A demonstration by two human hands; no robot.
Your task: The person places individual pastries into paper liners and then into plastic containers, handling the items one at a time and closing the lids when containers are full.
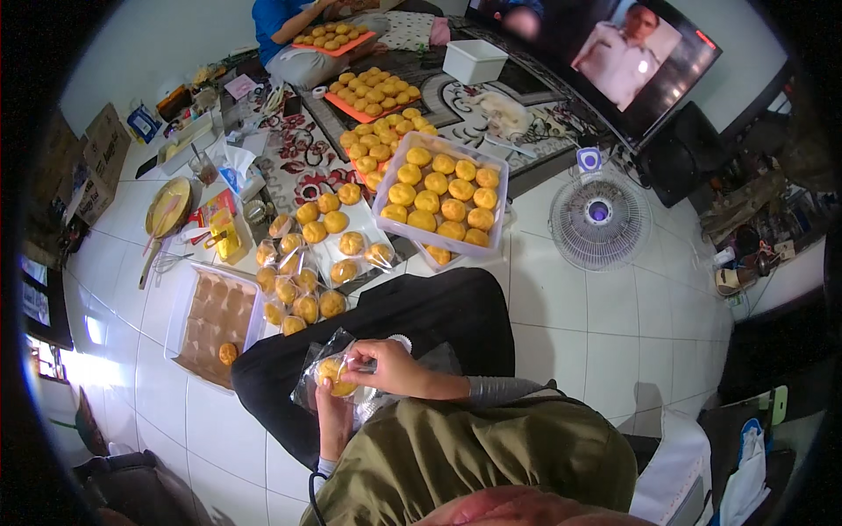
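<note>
Over my lap, my left hand [334, 411] holds a round golden bun [337, 376] from below, in or against a clear plastic bag. My right hand [388, 367] pinches at the bun's top and the film with its fingertips. White fluted paper cups [400, 342] and more clear bags [437, 358] lie on my lap around the hands. In front of my knees sit several bagged buns [286, 289], with unwrapped buns [314, 231] just beyond. A plastic box lined with brown paper [217, 299] at the left holds one browner bun [228, 354].
A full plastic box of buns [439, 244] stands ahead, with orange trays [358, 117] behind it. A frying pan [164, 210], a whisk [172, 261] and a glass [205, 172] are at the left. A fan [600, 217] stands right. Another person [296, 39] sits at the far side.
</note>
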